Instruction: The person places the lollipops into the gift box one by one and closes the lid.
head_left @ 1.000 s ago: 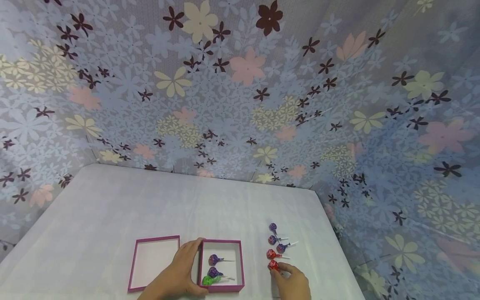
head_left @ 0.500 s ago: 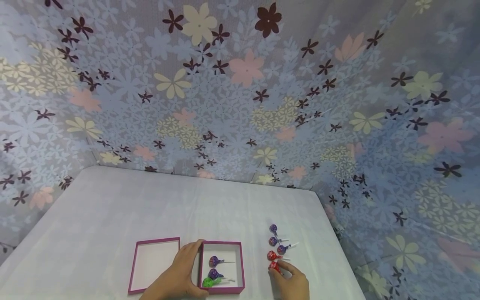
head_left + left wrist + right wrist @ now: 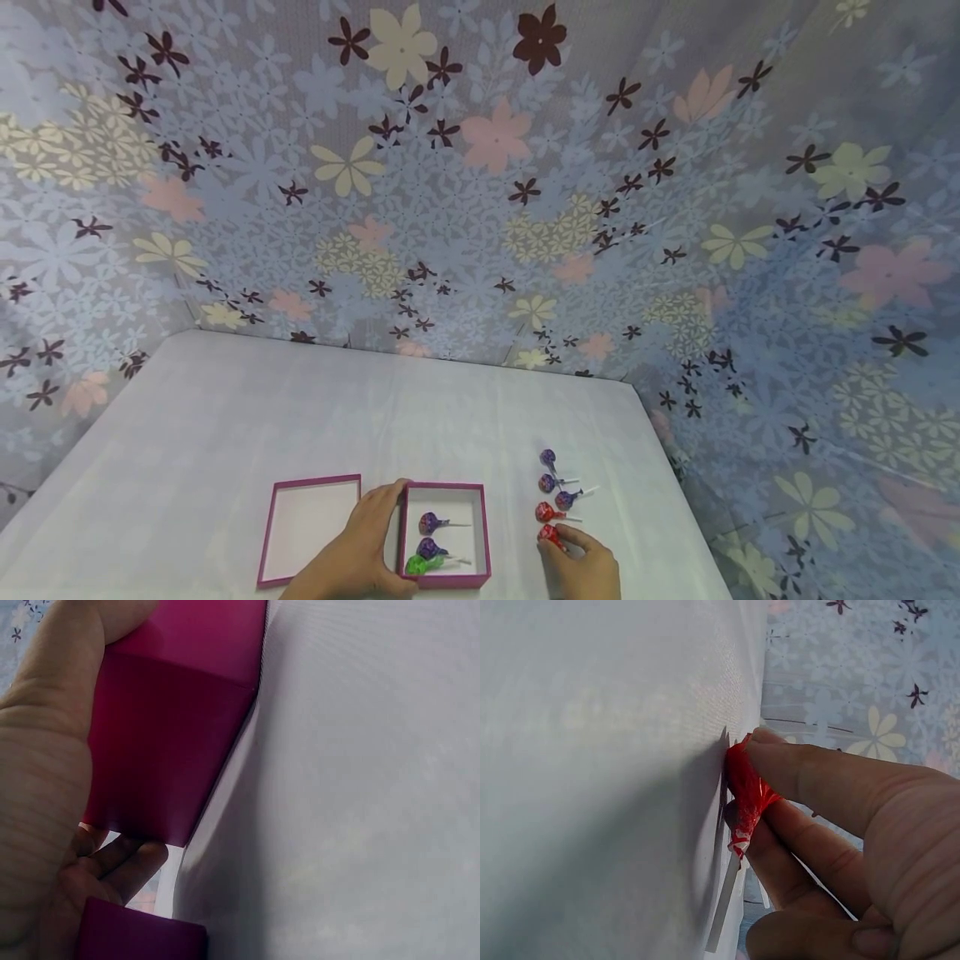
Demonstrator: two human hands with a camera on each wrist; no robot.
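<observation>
My right hand (image 3: 585, 571) pinches a red-wrapped lollipop (image 3: 751, 784) between thumb and fingers, close against the white tabletop; its white stick points down in the right wrist view. A second red lollipop (image 3: 544, 512) lies just beyond it. My left hand (image 3: 352, 546) grips the left side of a magenta box (image 3: 450, 582), thumb at the near corner and fingers at the far one. In the left wrist view the box's outer wall (image 3: 165, 742) shows between thumb and fingers. Inside the white interior lie two purple lollipops (image 3: 429, 523) and a green lollipop (image 3: 417, 566).
Several purple lollipops (image 3: 566, 499) lie beyond the red ones, sticks mostly pointing right. A shallow magenta-rimmed lid (image 3: 311, 525) lies left of the box, partly behind my left forearm. Flower-patterned cloth (image 3: 480, 208) rises behind the white tabletop (image 3: 375, 417) and along its sides.
Almost nothing differs. My right hand stays on the red lollipop with its fingers slightly shifted, and my left hand keeps its place on the box.
</observation>
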